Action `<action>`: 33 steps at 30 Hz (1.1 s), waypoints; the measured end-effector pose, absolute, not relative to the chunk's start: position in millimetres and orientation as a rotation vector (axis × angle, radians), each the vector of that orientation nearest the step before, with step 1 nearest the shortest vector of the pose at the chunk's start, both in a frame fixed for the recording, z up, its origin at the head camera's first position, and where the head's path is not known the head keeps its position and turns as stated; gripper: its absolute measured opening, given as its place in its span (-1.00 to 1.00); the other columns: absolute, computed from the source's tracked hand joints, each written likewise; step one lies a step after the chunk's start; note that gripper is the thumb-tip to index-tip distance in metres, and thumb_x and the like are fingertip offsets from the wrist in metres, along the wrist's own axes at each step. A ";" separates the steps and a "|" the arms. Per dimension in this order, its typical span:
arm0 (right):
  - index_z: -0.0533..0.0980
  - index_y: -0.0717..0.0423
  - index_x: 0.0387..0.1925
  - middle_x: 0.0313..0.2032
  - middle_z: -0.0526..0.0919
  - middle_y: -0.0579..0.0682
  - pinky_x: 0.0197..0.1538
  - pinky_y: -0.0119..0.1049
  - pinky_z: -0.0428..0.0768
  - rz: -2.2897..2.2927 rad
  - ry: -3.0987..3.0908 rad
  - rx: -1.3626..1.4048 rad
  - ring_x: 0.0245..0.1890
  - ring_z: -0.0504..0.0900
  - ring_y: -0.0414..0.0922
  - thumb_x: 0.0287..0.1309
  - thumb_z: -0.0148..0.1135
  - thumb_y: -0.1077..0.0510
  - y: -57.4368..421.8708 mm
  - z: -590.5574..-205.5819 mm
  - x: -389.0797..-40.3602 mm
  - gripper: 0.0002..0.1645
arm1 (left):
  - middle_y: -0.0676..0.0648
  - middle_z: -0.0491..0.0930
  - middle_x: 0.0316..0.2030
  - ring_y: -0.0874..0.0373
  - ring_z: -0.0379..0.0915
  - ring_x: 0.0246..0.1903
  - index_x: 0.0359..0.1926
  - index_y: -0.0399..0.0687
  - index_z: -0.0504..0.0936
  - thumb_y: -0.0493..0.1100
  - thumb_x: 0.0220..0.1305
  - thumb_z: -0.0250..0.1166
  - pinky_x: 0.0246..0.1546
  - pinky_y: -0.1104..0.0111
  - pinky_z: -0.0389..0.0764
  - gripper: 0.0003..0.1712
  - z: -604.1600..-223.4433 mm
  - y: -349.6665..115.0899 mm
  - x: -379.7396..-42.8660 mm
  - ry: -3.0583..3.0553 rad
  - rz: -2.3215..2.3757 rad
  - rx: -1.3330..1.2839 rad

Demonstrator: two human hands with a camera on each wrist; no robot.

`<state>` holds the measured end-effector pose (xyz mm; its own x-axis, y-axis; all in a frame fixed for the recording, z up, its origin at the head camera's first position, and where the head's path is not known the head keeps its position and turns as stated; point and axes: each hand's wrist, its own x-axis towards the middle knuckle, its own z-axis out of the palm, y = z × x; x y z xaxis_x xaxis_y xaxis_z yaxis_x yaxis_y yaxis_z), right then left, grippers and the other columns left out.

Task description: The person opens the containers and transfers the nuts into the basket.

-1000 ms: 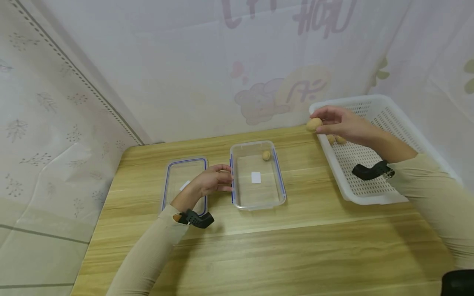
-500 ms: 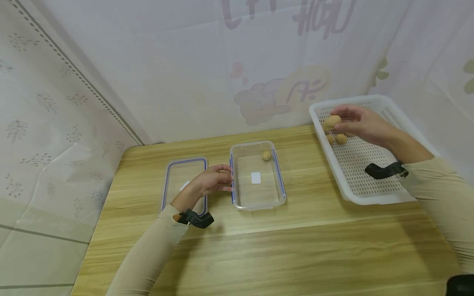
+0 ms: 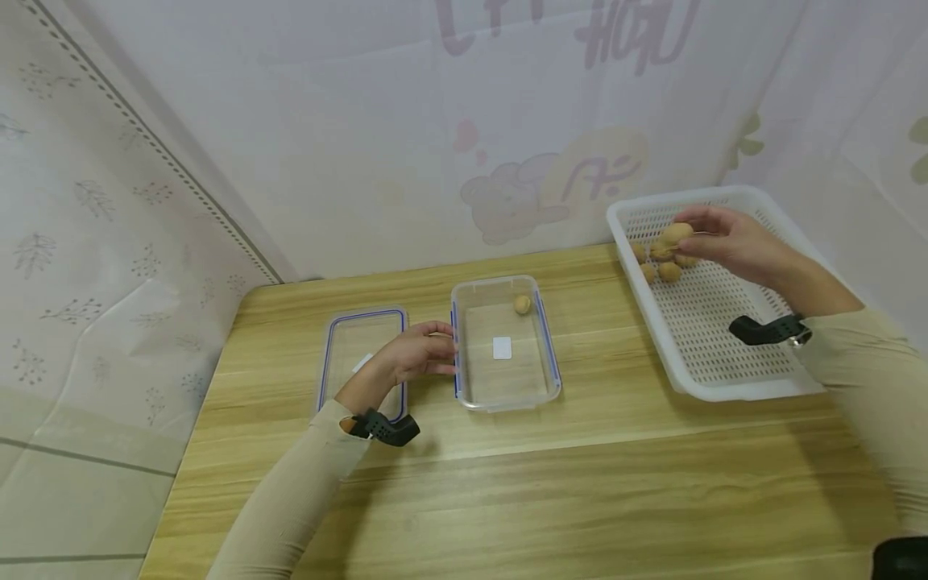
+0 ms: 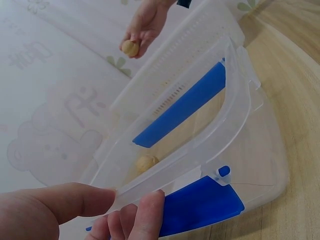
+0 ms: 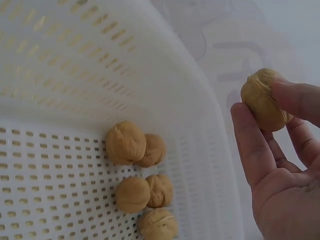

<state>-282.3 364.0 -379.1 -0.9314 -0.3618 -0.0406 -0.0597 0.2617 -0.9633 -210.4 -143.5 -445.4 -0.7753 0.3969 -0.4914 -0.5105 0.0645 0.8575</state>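
Observation:
My right hand (image 3: 739,246) pinches a walnut (image 5: 262,100) between thumb and fingertips, held above the far left part of a white perforated plastic basket (image 3: 677,366). Several more walnuts (image 5: 132,195) lie in the basket, bunched in its corner. My left hand (image 3: 416,352) is beside a clear plastic food container (image 3: 507,403) with blue side latches; its relaxed fingers rest at the left wall, and the left wrist view has the fingertips right at a blue latch (image 4: 200,210). One walnut (image 3: 522,304) sits inside the container, toward its far right corner.
A clear lid (image 3: 362,314) with a blue seal lies left of the container, partly under my left forearm and hand. Everything stands on a wood-grain table (image 3: 478,499). A printed white curtain (image 3: 348,161) rises behind the table's far edge. A white square label (image 3: 502,348) shows on the container's bottom.
My right hand has moved right with the walnut, from the basket's left rim to over the inside, uncovering more walnuts there. My left hand and the container have stayed put.

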 end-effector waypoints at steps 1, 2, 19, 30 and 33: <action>0.48 -0.04 0.16 -0.05 0.66 -0.21 -0.05 -0.48 0.68 -1.738 2.272 -0.387 -0.06 0.65 -0.26 0.43 0.10 0.40 365.7 -380.5 -283.0 -0.60 | -0.09 0.41 -0.30 0.15 0.42 -0.29 0.22 -0.36 0.27 -0.46 0.39 0.10 -0.17 0.32 0.80 -0.58 -445.5 -143.3 -210.6 1.696 1.783 -0.115; 0.49 -0.03 0.15 -0.06 0.67 -0.21 -0.06 -0.48 0.68 -1.749 2.268 -0.380 -0.08 0.65 -0.26 0.42 0.10 0.42 367.2 -381.9 -283.7 -0.60 | -0.09 0.41 -0.30 0.15 0.42 -0.29 0.23 -0.36 0.26 -0.46 0.39 0.10 -0.17 0.33 0.80 -0.58 -445.6 -143.2 -210.9 1.696 1.784 -0.115; 0.31 0.17 0.25 -0.16 0.52 -0.41 -0.08 -0.63 0.60 -1.417 2.527 -0.173 -0.15 0.55 -0.45 0.45 0.22 0.11 390.0 -405.9 -299.6 -0.53 | -0.11 0.40 -0.24 0.13 0.41 -0.27 0.29 -0.41 0.22 -0.45 0.42 0.10 -0.17 0.33 0.80 -0.52 -442.5 -143.2 -210.7 1.704 1.777 -0.117; 0.27 0.39 0.26 -0.16 0.58 -0.22 -0.13 -0.59 0.64 -1.341 2.563 -0.128 -0.26 0.58 -0.46 0.42 0.24 0.20 401.4 -418.6 -304.7 -0.45 | -0.10 0.42 -0.27 0.14 0.44 -0.29 0.29 -0.41 0.22 -0.45 0.41 0.11 -0.18 0.33 0.80 -0.52 -444.0 -143.1 -210.8 1.700 1.780 -0.125; 0.26 0.42 0.29 -0.02 0.59 0.16 -0.18 -0.57 0.60 -1.183 2.625 -0.105 -0.26 0.54 -0.43 0.41 0.26 0.14 402.3 -419.2 -303.9 -0.38 | -0.10 0.43 -0.28 0.15 0.45 -0.30 0.29 -0.41 0.22 -0.45 0.41 0.11 -0.19 0.33 0.81 -0.52 -444.0 -143.2 -210.6 1.694 1.786 -0.128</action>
<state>-303.9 402.3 -419.2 -0.9636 -0.1712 -0.2054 0.0406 0.6657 -0.7452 -210.6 -143.2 -444.0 -0.7749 0.3903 -0.4972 -0.5170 0.0612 0.8538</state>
